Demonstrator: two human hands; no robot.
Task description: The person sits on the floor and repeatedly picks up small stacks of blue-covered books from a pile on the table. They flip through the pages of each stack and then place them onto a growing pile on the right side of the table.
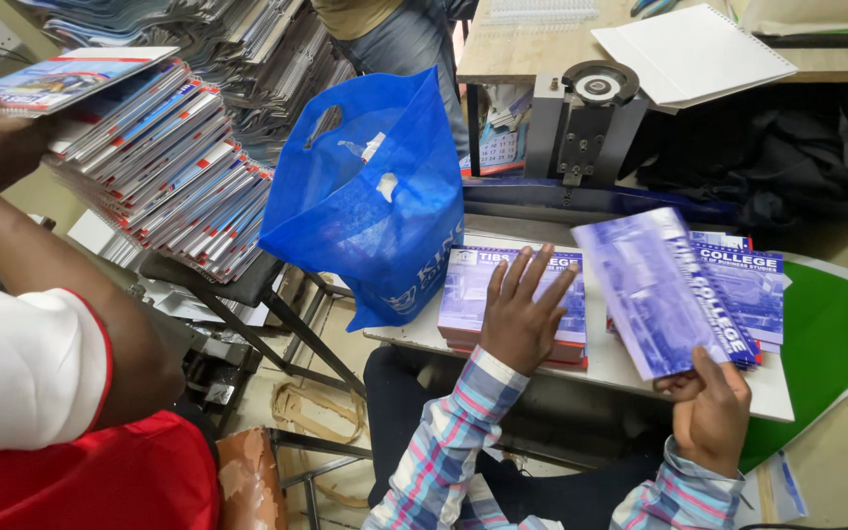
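Here the person's left hand (522, 319) lies flat on a stack of purple booklets (512, 294) near the front edge of the desk (610, 363), fingers (540, 275) spread wide and gripping nothing, apparently to keep the pile steady and squared. The right hand (711, 412) holds a single purple booklet (660, 294) by its lower corner, thumb on the cover and fingers closed behind it, tilted up off the desk so its face shows. Beneath and just behind that booklet, a second pile of the same booklets (743, 285) sits toward the right end of the desk. A blue bag (375, 196) stands open at the desk's left end, touching the first stack, its mouth up as if for loading. Behind the desk stands a grey binding machine (586, 118), with a white spiral-bound pad (694, 54) on the surface beyond. To the left, another person's arm (22, 226) reaches up to a leaning heap of red-and-blue magazines (159, 157) on a dark stand.
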